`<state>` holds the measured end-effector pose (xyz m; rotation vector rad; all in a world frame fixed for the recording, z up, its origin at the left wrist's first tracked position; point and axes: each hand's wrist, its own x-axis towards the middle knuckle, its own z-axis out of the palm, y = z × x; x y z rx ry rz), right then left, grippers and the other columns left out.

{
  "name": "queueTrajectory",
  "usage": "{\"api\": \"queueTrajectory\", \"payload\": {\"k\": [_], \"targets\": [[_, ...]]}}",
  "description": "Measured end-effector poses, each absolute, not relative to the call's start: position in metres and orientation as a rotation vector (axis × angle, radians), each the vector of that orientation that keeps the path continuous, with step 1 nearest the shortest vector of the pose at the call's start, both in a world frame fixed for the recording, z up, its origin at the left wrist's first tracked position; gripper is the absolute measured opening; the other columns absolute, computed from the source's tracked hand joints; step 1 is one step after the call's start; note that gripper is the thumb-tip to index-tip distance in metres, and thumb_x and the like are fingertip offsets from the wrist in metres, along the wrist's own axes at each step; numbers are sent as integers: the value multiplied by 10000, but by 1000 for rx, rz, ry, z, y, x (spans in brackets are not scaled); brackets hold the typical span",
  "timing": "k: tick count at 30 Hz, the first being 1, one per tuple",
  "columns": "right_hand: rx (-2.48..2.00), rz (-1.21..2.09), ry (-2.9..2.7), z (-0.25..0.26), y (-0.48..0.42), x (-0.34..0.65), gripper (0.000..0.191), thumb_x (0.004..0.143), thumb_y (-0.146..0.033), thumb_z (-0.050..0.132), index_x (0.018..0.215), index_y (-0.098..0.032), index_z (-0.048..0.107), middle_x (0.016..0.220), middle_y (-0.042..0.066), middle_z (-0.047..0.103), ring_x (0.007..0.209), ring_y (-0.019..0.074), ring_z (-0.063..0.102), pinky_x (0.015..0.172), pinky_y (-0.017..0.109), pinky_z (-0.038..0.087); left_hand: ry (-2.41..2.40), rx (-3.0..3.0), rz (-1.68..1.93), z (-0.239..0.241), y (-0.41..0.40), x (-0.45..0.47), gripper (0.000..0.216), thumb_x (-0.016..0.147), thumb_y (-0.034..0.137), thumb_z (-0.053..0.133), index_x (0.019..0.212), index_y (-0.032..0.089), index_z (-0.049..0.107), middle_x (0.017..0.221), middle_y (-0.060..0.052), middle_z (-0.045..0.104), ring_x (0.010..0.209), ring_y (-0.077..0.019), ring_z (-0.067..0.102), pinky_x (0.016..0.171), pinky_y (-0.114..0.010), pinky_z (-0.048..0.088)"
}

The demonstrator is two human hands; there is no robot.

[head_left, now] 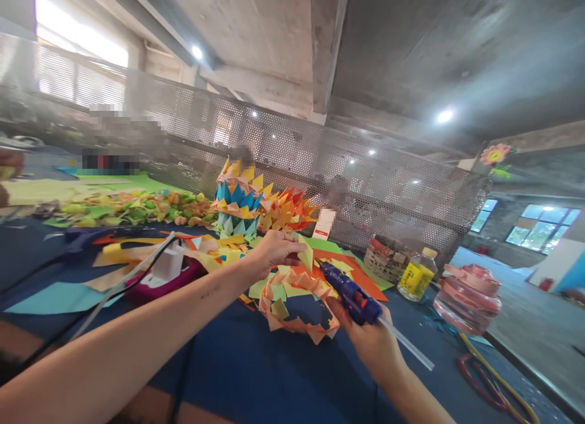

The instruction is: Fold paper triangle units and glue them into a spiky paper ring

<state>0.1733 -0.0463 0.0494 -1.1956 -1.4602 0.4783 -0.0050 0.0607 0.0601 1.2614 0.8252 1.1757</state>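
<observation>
My left hand pinches a small folded piece of pale yellow-green paper between thumb and fingers. In my right hand is a blue glue gun, its nozzle pointing up and left toward that paper, with a clear glue stick jutting out of its back end. Between and below both hands a ring of folded peach paper points lies on the dark blue tabletop. Taller stacked rings of teal, blue, peach and yellow points stand behind it. Orange and red folded pieces lie beside them.
A heap of folded paper bits spreads at left. A magenta power strip with cables lies nearer. On the right are a woven basket, a yellow-labelled bottle, a pink water jug and scissors. A perforated screen borders the back.
</observation>
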Motion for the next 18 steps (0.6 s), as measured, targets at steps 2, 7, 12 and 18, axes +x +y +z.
{"api": "queueTrajectory", "payload": {"k": [2,7,12,18], "targets": [[-1242,415,-1482,46,-44,175,110,555,-299,785,607,-242,707,539,17,640,513,183,527,553,296,425,827,1261,1169,61,59,-4,38,672,172,733,669,137,717,657,-34,701,580,-104,636,625,-229,563],[-1303,214,-1630,30,-35,184,209,662,-411,713,659,-207,670,544,2,625,497,156,505,515,269,418,837,1274,1144,63,54,-2,44,670,146,721,634,126,704,641,-25,685,569,-91,615,654,-236,563],[-1311,104,-1719,23,-31,188,256,720,-447,646,723,-192,667,591,8,631,520,158,528,513,267,439,843,1291,1129,63,53,-1,65,646,122,728,596,131,688,615,-2,660,542,-74,591,664,-230,555],[-1364,24,-1715,21,-30,189,297,720,-483,639,774,-195,690,655,35,668,582,191,591,570,295,481,833,1310,1115,62,51,1,41,679,152,712,640,138,710,614,-6,660,550,-80,597,680,-235,549]]}}
